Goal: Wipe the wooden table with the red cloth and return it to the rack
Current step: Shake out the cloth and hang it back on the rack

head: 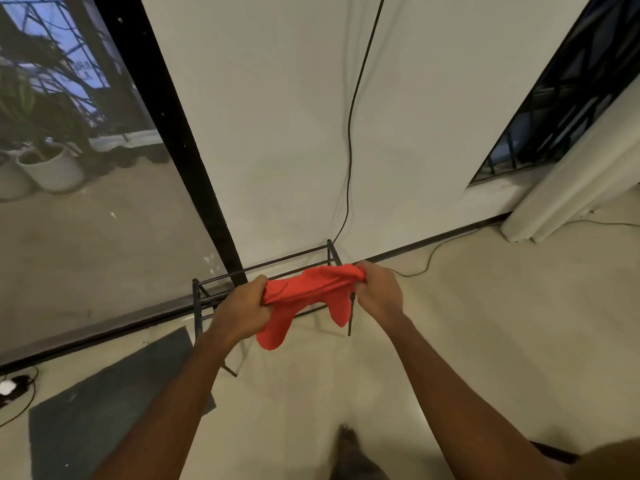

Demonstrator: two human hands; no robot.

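With the red cloth (311, 289) stretched between my left hand (244, 308) and right hand (375, 289), each grip closed on a bunched end just above the black rack (263, 266), it reads light and limp, sagging lobes, so I'd hold the ends to drape it over a rail.

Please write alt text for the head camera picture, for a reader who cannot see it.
Two hands, left hand and right hand, hold a bunched red cloth stretched between them over a low black metal rack standing by a white wall. A grey mat lies on the floor at left.
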